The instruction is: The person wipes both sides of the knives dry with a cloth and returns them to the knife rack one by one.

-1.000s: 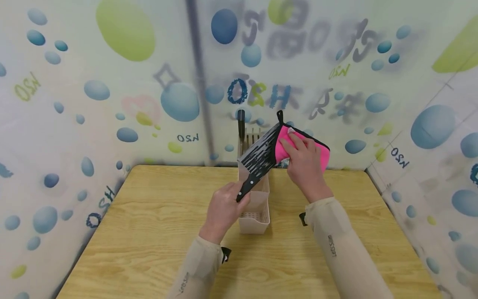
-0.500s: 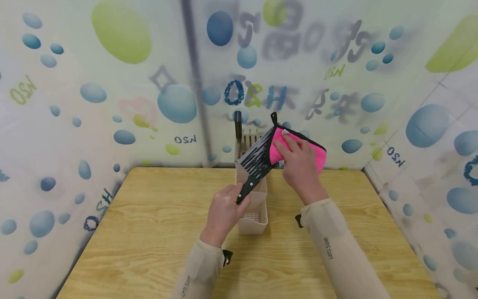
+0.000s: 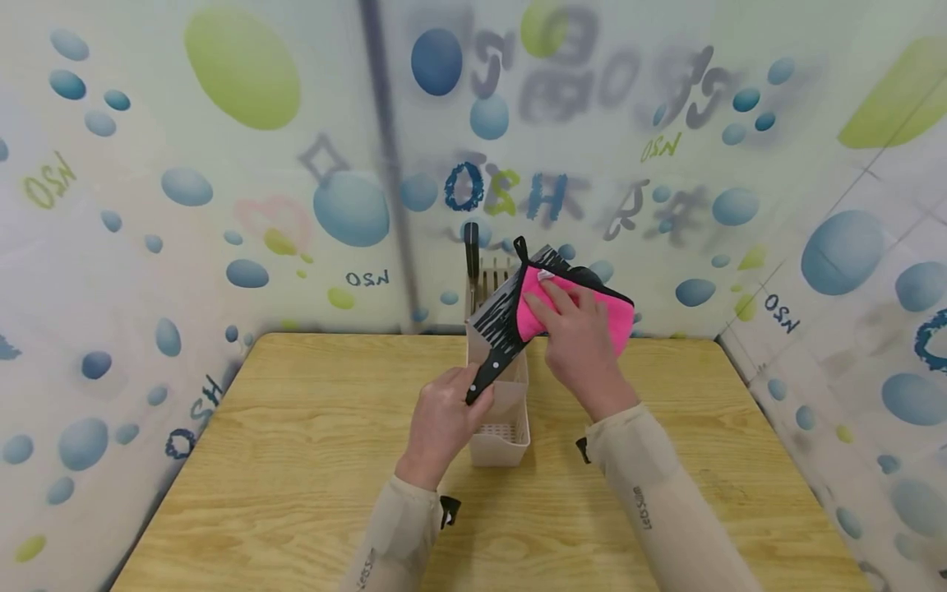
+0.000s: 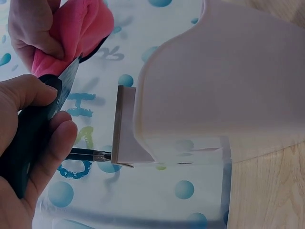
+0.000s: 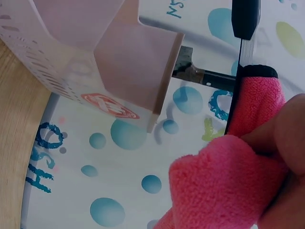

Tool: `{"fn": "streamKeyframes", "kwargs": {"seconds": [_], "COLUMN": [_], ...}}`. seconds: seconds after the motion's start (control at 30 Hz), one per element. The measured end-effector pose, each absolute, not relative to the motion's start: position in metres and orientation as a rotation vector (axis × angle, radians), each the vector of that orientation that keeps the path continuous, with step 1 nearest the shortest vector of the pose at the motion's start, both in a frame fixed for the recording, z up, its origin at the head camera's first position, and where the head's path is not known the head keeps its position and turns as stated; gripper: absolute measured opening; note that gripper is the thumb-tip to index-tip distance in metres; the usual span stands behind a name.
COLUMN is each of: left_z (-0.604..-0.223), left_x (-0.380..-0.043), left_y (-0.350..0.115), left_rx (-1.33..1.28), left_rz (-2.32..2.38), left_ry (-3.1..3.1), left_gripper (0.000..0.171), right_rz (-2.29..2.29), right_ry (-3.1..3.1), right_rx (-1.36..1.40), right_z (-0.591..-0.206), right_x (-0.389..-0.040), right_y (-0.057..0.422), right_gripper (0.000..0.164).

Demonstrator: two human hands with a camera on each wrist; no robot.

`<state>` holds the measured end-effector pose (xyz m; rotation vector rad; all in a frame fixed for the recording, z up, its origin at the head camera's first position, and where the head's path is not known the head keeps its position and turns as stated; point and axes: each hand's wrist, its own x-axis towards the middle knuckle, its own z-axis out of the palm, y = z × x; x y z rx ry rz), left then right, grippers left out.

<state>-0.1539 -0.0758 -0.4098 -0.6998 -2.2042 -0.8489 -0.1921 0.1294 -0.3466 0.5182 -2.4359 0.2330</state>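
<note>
A cleaver with a black riveted handle (image 3: 488, 374) and a black-and-silver streaked blade (image 3: 494, 323) slants up to the right, above the table. My left hand (image 3: 444, 415) grips the handle, thumb along one side in the left wrist view. Over the blade lies a bright pink cloth (image 3: 616, 319) with black edging and a hanging loop. My right hand (image 3: 584, 353) holds this cloth against the blade, fingers pressing into it; in the right wrist view the cloth (image 5: 209, 186) is bunched and folded round the blade. Part of the blade is hidden under the cloth.
Behind and below the cleaver stands a pale pink plastic holder (image 3: 500, 450) with slots and a perforated front compartment. Another black-handled knife (image 3: 472, 251) stands upright in its back. The wooden table (image 3: 318, 427) ends at a wall covered with bubble-print sheeting (image 3: 355, 205).
My right hand has slid the pink cloth down along the blade toward the handle, baring the blade's far end. My left hand keeps its grip almost in place.
</note>
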Motion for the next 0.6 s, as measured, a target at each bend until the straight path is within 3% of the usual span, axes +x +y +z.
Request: {"fn": "streamKeyframes", "kwargs": {"seconds": [0.6], "left_z": [-0.410], "left_x": [-0.155], "left_y": [-0.078], "left_rx": [-0.689], "left_rz": [-0.877], "left_ry": [-2.224], "left_gripper": [0.011], "right_rz": [0.175], "right_ry": [-2.454], "right_rx": [0.597], "right_z": [-0.350], "right_x": [-0.178], "right_y": [0.106], "right_gripper": [0.056]}}
